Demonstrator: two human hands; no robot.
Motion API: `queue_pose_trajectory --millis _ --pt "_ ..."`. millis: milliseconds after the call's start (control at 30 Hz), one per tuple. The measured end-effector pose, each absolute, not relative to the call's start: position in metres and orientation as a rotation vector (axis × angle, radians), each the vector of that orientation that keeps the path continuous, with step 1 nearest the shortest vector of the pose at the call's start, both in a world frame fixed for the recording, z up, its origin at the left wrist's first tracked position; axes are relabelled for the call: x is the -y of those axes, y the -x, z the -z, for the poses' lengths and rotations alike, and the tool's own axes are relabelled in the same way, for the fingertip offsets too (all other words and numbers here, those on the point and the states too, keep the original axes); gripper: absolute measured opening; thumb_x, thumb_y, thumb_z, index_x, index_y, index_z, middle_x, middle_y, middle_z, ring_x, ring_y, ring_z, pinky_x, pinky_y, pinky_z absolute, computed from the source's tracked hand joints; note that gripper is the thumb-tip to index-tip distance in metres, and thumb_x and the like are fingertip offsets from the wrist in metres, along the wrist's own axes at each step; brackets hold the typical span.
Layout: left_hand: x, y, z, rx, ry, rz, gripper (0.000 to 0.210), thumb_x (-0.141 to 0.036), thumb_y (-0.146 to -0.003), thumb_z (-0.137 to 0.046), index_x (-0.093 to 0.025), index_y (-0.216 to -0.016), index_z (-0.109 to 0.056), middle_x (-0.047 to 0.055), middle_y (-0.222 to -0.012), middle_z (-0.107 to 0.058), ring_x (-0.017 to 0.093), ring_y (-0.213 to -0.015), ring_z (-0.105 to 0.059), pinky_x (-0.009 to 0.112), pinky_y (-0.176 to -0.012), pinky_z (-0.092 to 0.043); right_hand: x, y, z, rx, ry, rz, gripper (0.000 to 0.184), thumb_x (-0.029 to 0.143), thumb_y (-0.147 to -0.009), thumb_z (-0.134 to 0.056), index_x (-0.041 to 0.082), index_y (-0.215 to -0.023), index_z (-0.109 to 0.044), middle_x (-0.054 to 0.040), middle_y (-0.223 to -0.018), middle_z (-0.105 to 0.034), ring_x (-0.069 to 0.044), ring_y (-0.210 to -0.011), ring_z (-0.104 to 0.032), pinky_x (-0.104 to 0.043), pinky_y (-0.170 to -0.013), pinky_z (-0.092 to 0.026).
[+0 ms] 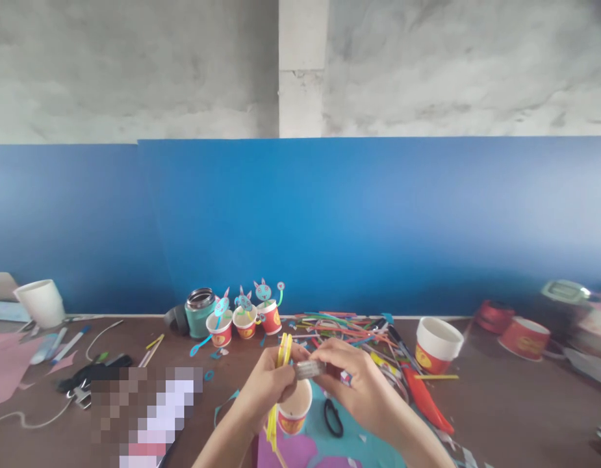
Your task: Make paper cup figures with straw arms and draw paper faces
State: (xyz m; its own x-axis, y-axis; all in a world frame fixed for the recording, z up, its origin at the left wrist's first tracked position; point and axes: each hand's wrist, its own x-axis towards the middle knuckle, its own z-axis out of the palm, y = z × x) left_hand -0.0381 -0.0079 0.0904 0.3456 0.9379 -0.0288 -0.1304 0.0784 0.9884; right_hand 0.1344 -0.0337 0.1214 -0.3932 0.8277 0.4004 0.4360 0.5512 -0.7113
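Observation:
A yellow straw-like strip (284, 349), bent over at its top, is gripped between the thumb and fingers of my left hand (267, 378). Its lower end hangs down beside a red and white paper cup (292, 422), which stands under my hands. My right hand (353, 377) is closed around a small greyish-white piece (310, 370) that looks like a roll of clear tape, and my left fingertips come close to it. Black scissor handles (332, 418) lie below my right hand on turquoise paper (346, 448).
Three paper cups with blue paper cat figures (245, 322) stand behind, next to a teal flask (201, 315). A heap of coloured strips (339, 325) lies at the back. Stacked cups (437, 344) and a red-orange tool (427, 400) are on the right, a phone-like pixelated object (158, 416) on the left.

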Motion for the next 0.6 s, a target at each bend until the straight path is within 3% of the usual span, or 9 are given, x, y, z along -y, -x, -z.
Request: queue_pose_trajectory --millis 100,167,233,400,600 --pt "0.013 0.045 -0.1 -0.922 -1.333 -1.067 0.036 -0.022 -0.065 -0.06 -0.015 -0.1 -0.061 -0.008 -0.05 -0.045 0.006 -0.043 -0.033 0.018 -0.043 -0.023 0.033 -0.138 -0.123 2.01 1.032 -0.672 0.017 0.029 -0.089 -0.054 0.022 -0.092 -0.069 -0.0017 -0.083 -0.064 -0.015 -0.077 -0.058 -0.025 -0.068 -0.045" --pt "0.016 0.049 -0.108 -0.896 -1.47 -1.144 0.029 -0.024 -0.07 -0.064 -0.016 -0.098 -0.065 0.0 -0.072 -0.058 0.01 -0.058 -0.048 0.021 -0.054 -0.035 0.033 -0.141 -0.123 2.005 1.03 -0.667 0.019 0.028 -0.088 -0.055 0.024 -0.1 -0.069 -0.0023 -0.087 -0.065 -0.016 -0.08 -0.059 -0.026 -0.071 -0.047" --pt "0.019 0.052 -0.114 -0.828 -1.601 -1.134 0.017 -0.025 -0.073 -0.065 -0.015 -0.086 -0.069 0.004 -0.085 -0.061 0.015 -0.073 -0.055 0.025 -0.066 -0.04 0.033 -0.143 -0.121 2.004 1.032 -0.668 0.022 0.027 -0.088 -0.054 0.025 -0.106 -0.067 -0.0026 -0.09 -0.066 -0.017 -0.081 -0.06 -0.027 -0.072 -0.048" --pt "0.019 0.055 -0.112 -0.844 -1.637 -1.041 0.015 -0.028 -0.076 -0.065 -0.013 -0.079 -0.067 0.004 -0.075 -0.063 0.016 -0.07 -0.054 0.026 -0.066 -0.04 0.032 -0.145 -0.119 2.01 1.032 -0.703 0.025 0.028 -0.089 -0.054 0.025 -0.11 -0.067 -0.0032 -0.095 -0.068 -0.017 -0.084 -0.062 -0.028 -0.072 -0.051" --pt "0.022 0.054 -0.116 -0.853 -1.817 -0.99 0.016 -0.031 -0.083 -0.056 -0.016 -0.075 -0.054 -0.001 -0.072 -0.051 0.013 -0.069 -0.046 0.022 -0.062 -0.036 0.028 -0.143 -0.116 1.965 0.98 -0.794 0.023 0.031 -0.087 -0.056 0.024 -0.105 -0.069 -0.0039 -0.099 -0.07 -0.019 -0.089 -0.064 -0.03 -0.076 -0.052"
